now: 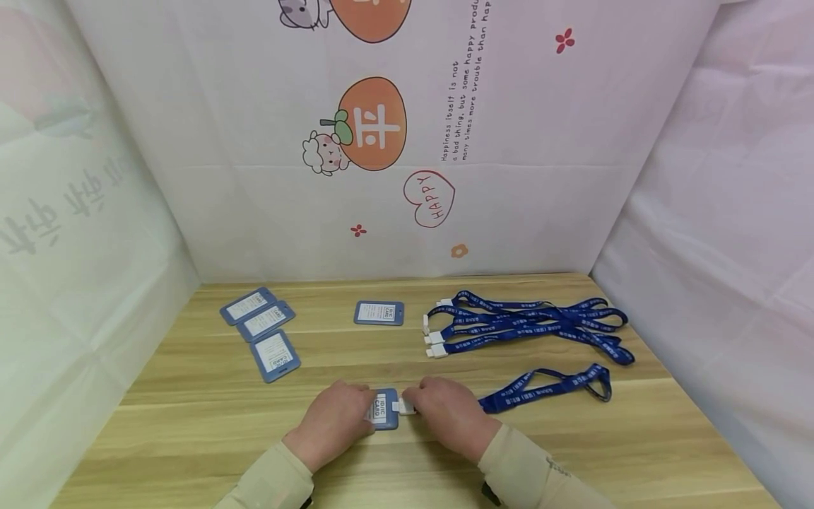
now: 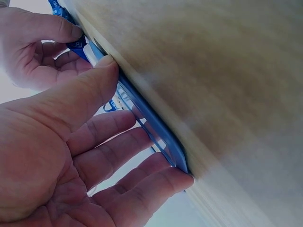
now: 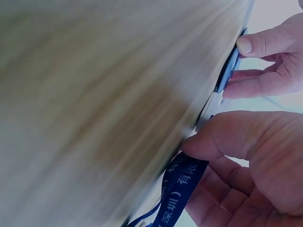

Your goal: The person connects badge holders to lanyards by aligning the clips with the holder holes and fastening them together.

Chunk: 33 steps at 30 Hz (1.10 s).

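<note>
Apparently clipped badge (image 1: 385,411); lettering (image 1: 380,408), head view only

Plastic badge (image 1: 385,410), cloth lanyard (image 1: 509,399), wood-grained table (image 1: 184,431)

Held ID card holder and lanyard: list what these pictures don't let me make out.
- Head view: the left end of the ID card holder, covered by the left hand.
- Head view: the lanyard strap next to the white clip, under the right hand.
- Left wrist view: the holder's print, seen edge-on.
- Right wrist view: the strap's far end, cut off by the bottom edge.
</note>
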### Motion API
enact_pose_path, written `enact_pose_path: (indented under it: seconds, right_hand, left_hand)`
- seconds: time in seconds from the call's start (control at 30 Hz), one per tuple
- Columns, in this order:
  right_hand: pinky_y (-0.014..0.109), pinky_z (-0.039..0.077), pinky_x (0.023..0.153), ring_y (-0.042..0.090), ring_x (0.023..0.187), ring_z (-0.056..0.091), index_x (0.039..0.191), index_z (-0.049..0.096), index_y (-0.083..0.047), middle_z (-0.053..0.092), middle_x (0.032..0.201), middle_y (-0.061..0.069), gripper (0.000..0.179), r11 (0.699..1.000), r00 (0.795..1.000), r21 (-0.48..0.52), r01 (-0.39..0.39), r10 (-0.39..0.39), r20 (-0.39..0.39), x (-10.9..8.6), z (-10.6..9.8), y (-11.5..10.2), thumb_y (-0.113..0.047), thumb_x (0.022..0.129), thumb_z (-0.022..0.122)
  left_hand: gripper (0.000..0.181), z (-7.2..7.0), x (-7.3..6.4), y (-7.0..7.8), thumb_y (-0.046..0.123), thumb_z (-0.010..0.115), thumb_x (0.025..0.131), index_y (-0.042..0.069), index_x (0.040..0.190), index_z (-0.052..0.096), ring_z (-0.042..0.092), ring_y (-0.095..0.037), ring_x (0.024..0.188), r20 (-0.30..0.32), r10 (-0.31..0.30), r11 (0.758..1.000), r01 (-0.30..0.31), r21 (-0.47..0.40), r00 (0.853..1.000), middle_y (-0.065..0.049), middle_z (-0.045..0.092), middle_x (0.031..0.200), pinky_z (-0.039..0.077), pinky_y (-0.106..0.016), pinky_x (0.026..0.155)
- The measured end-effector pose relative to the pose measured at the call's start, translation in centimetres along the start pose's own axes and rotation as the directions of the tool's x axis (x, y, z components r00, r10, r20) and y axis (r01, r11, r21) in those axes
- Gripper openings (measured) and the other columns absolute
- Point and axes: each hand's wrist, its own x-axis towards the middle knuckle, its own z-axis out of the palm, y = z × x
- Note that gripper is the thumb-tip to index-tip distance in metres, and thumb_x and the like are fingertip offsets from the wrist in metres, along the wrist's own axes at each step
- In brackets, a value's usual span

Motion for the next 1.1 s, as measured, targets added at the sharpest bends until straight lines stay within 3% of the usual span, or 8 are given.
enact_pose_path:
  seconds: [0.3,0.77,1.1]
  right_hand:
    - [0.03,0.06,0.07,0.012,0.079,0.064,0.126,0.072,-0.019,0.072,0.098,0.003,0.034,0.998,0.997,-0.004,-0.056,0.056,0.05,-0.4,-0.2,0.8,-0.007,0.093,0.076]
    - [0.033,0.058,0.066,0.013,0.075,0.061,0.106,0.069,-0.016,0.069,0.089,0.001,0.011,0.99,0.989,0.028,-0.139,0.137,0.063,-1.2,-0.1,2.7,-0.008,0.098,0.069]
    - [0.035,0.057,0.067,0.015,0.075,0.061,0.101,0.067,-0.015,0.067,0.086,0.0,0.009,0.982,0.983,0.051,-0.18,0.178,0.045,-2.4,-0.1,4.2,-0.006,0.098,0.067]
  left_hand:
    - [0.028,0.1,0.1,0.0,0.02,0.089,0.076,0.009,0.098,0.076,0.06,-0.018,0.07,0.015,-0.016,1.0,0.015,0.008,1.0,-0.001,0.07,0.083,0.055,-0.036,0.067]
    - [0.03,0.1,0.0,0.0,0.021,0.088,0.077,0.008,0.101,0.076,0.058,-0.015,0.07,0.023,-0.009,1.0,0.009,-0.004,1.0,-0.003,0.074,0.09,0.055,-0.036,0.071]
    - [0.033,0.0,-0.1,0.0,0.021,0.088,0.078,0.007,0.105,0.076,0.062,-0.017,0.075,0.03,-0.017,1.0,0.018,-0.006,0.999,-0.007,0.077,0.099,0.057,-0.038,0.076]
